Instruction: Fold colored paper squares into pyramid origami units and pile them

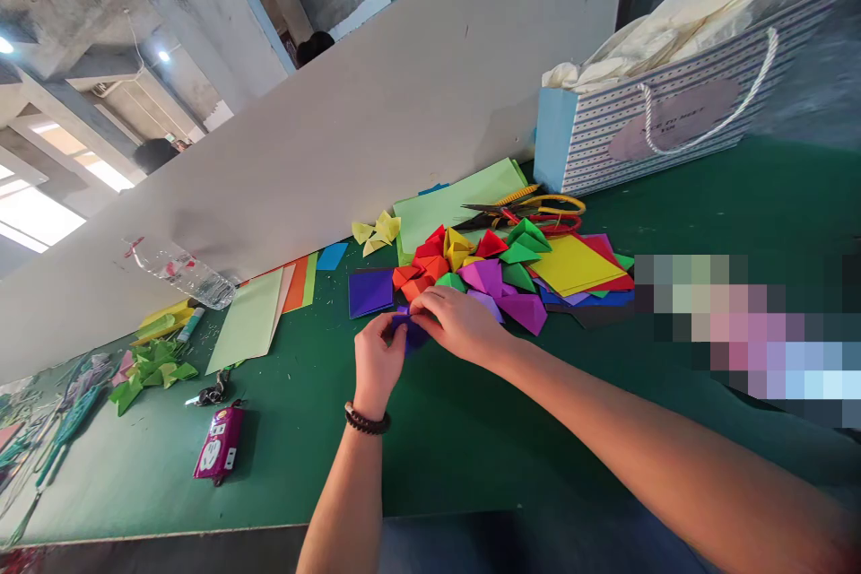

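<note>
The left hand (pixel 378 360) and the right hand (pixel 457 326) are staying close together, and both are pinching a small folded purple paper (pixel 412 336); the paper is sitting between their fingers, and the hands are hiding part of it; a flat purple paper square (pixel 369 293) is lying just past the left hand; a big pile of folded colored paper (pixel 471 273) is sitting just past the right hand, on the green table (pixel 430 466); red-handled scissors (pixel 538 220) are resting behind the pile; a dark beaded bracelet (pixel 367 419) is sitting on the left wrist; a striped gift bag (pixel 652 130) is standing well back from the hands.
</note>
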Demonstrator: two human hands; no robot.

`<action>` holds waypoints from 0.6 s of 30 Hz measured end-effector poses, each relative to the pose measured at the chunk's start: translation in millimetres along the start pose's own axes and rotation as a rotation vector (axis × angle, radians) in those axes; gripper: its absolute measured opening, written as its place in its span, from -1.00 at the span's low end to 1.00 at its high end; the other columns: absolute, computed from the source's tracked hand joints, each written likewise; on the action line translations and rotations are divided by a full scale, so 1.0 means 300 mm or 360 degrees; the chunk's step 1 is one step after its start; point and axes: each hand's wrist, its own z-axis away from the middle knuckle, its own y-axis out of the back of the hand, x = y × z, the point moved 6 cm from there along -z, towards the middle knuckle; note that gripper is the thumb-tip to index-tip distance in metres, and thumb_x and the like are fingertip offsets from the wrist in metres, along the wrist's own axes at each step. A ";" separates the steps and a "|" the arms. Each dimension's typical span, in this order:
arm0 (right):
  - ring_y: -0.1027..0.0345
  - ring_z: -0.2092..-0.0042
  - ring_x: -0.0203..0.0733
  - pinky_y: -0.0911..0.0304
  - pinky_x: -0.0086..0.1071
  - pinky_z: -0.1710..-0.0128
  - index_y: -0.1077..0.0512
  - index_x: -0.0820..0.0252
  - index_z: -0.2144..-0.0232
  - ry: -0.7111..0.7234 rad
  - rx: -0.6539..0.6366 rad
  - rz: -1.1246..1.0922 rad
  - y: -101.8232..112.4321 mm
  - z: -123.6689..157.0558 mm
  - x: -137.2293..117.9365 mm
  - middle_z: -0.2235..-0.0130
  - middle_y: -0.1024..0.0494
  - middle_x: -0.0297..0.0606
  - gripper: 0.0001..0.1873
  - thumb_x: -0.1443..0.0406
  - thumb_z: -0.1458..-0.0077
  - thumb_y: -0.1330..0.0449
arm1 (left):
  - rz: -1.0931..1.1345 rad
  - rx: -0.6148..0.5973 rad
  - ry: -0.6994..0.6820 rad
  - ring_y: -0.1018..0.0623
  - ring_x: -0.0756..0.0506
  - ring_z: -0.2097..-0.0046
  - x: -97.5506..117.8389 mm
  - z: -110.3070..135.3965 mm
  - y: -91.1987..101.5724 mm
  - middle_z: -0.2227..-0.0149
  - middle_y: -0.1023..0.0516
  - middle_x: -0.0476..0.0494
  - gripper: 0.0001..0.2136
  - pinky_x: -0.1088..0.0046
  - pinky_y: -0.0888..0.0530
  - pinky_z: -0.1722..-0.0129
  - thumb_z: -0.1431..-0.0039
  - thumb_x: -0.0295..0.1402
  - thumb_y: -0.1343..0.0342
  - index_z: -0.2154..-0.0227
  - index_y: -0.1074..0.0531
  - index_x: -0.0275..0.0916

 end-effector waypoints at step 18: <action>-0.38 0.40 -0.26 -0.11 -0.44 0.45 -0.30 0.14 0.43 -0.0216 -0.0048 -0.0230 -0.033 0.016 -0.017 0.46 -0.49 -0.37 -0.86 0.43 -0.02 -0.20 | 0.0416 0.0154 0.0190 -0.51 -0.03 0.28 -0.051 -0.003 -0.030 0.35 -0.53 -0.06 -0.77 0.51 -0.42 0.28 0.14 -0.58 0.03 0.39 -0.43 -0.26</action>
